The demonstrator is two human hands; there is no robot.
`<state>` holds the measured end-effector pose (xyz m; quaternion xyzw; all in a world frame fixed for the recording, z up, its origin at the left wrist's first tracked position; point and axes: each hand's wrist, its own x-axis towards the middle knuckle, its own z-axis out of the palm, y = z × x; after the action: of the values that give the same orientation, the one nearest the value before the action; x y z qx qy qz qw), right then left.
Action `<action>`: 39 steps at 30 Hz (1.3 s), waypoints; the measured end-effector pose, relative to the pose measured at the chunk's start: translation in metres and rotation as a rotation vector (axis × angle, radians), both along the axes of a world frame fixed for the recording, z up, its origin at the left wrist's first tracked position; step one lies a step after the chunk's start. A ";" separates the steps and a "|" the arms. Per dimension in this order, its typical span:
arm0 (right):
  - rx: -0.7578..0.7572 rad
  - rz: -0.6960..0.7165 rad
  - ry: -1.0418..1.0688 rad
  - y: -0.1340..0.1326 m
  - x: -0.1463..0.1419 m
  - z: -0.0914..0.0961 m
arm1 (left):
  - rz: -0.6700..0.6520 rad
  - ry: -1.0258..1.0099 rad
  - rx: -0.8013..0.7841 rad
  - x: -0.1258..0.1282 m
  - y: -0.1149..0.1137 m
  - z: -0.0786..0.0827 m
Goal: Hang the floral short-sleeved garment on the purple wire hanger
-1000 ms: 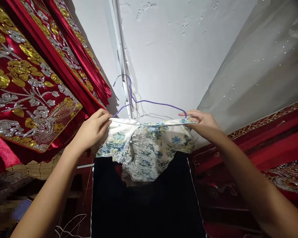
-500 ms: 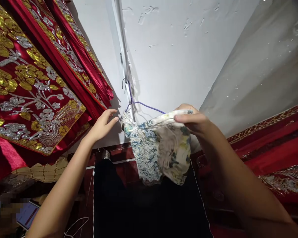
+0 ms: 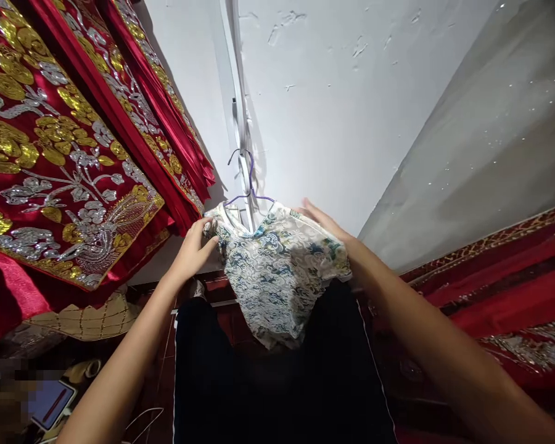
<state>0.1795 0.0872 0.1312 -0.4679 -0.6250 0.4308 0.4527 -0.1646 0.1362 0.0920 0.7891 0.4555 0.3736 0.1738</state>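
A small white garment (image 3: 277, 271) with blue, green and yellow floral print hangs on a purple wire hanger (image 3: 248, 185), whose hook is raised before the white wall. My left hand (image 3: 195, 246) pinches the garment's left shoulder edge. My right hand (image 3: 326, 227) lies along the right shoulder with its fingers stretched flat on the cloth. Below the garment is black cloth with a thin white stripe (image 3: 277, 388).
Red satin garments with gold and silver embroidery (image 3: 60, 160) hang close on the left. More red embroidered cloth (image 3: 499, 290) lies at the right under a grey sparkly fabric (image 3: 481, 142). A white pipe (image 3: 235, 92) runs up the wall. A tablet-like screen (image 3: 49, 404) sits at bottom left.
The garment, bunched in my right hand half a second ago, now lies spread over the hanger. My left hand has taken the left shoulder again and my right hand has opened flat.
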 end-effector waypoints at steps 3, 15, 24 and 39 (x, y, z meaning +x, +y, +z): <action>-0.147 0.029 0.016 -0.029 0.019 -0.005 | -0.017 -0.226 -0.184 -0.009 -0.013 -0.006; -0.125 -0.298 0.245 -0.091 -0.001 0.041 | -0.537 -1.200 -0.720 0.075 -0.072 0.081; -0.079 -0.508 0.404 -0.115 -0.019 0.054 | -0.641 -1.273 -0.685 0.084 -0.093 0.106; -0.089 0.356 0.131 -0.137 -0.052 0.001 | -0.391 -1.330 -0.928 0.094 -0.104 0.103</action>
<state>0.1277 -0.0500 0.1321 -0.3405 -0.6472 0.5607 0.3882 -0.0709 0.0324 0.1947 0.3168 0.2204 0.4993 0.7758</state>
